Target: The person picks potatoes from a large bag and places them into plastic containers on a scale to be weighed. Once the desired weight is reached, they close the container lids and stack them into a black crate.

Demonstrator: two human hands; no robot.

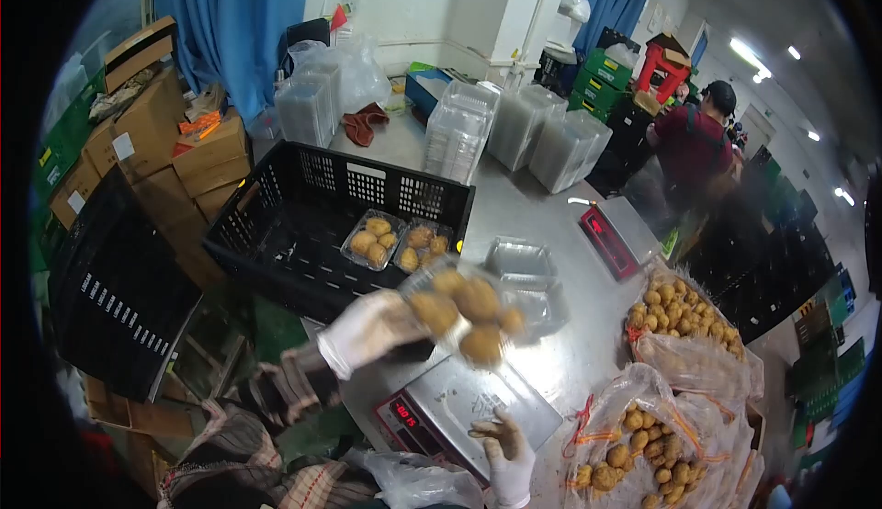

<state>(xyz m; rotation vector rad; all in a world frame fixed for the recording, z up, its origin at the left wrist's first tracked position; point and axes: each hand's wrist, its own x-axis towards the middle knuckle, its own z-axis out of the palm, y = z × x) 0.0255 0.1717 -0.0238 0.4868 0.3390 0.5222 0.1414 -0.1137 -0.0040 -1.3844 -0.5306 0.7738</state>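
Observation:
My left hand (372, 327), in a white glove, grips a clear plastic box of potatoes (478, 299) by its left side. The box is lifted between the black crate and the near scale (478, 408), and it is smeared by motion. My right hand (507, 458), gloved too, is at the near edge of the scale's metal plate with fingers apart and nothing in them. Red digits glow on the scale's display (404, 414). Inside the black crate (335, 174) lie two boxes of potatoes (375, 240).
Open clear boxes (522, 259) lie on the metal table beyond the held box. Stacks of clear boxes (459, 132) stand at the back, near a second scale (617, 233). Bags of potatoes (634, 445) lie at right. A person (694, 141) is in the background.

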